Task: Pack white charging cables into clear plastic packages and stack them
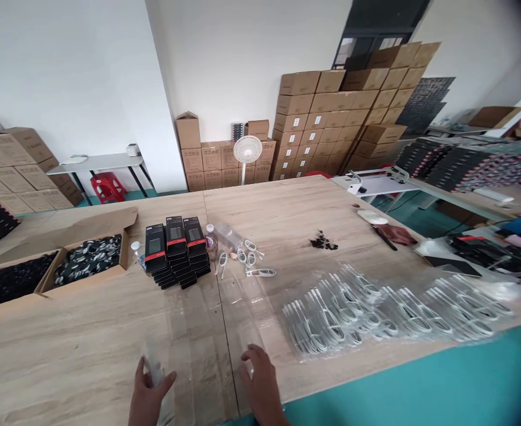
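Note:
My left hand (149,390), near the front edge of the table, has its fingers and thumb around a blurred, clear plastic bag (154,362). To its right, my right hand (261,381) is low over the tabletop with bent fingers and a gap between thumb and forefinger. Flat clear plastic bags (200,349) lie between the hands and further up the table. Beyond them are several loose coiled white cables (251,258). Many bagged white cables (331,313) lie in rows to the right of my right hand.
Stacked black retail boxes (175,260) stand left of centre, beside a small jar (210,236). Open cartons (89,260) of small black parts are at the left. Small black pieces (323,241) lie in a pile further back. A white fan (248,149) stands behind the table.

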The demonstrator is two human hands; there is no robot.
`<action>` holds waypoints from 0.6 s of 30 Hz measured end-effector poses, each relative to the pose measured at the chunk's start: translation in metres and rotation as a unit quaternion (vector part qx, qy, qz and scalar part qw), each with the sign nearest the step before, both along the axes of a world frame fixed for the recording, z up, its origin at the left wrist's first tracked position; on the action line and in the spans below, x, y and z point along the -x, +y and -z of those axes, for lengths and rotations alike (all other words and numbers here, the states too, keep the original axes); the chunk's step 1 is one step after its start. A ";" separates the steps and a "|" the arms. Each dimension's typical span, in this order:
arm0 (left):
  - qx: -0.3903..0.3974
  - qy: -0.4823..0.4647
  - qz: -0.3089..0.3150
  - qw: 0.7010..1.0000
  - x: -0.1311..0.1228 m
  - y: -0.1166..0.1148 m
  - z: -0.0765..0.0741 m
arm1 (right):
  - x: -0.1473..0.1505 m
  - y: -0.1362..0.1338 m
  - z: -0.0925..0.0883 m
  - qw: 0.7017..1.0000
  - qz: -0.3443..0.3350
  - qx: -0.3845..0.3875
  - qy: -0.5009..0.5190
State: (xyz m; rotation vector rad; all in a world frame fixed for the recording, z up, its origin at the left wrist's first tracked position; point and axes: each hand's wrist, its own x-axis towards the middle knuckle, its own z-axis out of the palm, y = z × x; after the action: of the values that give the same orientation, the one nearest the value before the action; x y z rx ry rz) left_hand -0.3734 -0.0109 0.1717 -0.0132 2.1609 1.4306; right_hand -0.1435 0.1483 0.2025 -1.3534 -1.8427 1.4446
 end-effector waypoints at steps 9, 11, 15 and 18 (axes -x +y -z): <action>-0.214 -0.088 0.186 0.955 -0.083 0.057 -0.043 | 0.047 -0.025 -0.049 0.936 -0.036 0.226 0.266; -0.247 -0.125 0.208 0.938 -0.087 0.059 -0.049 | 0.044 -0.025 -0.052 0.922 -0.013 0.259 0.287; -0.264 -0.184 0.217 0.922 -0.088 0.061 -0.059 | 0.041 -0.028 -0.057 0.886 0.036 0.320 0.333; -0.271 -0.245 0.187 0.912 -0.091 0.063 -0.064 | 0.040 -0.027 -0.064 0.863 0.070 0.339 0.368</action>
State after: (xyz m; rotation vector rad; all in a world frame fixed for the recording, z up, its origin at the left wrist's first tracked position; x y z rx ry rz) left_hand -0.2828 0.0525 0.2359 0.2099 1.2386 1.5417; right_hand -0.1836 0.1208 0.2662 -0.9278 -0.7500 2.2265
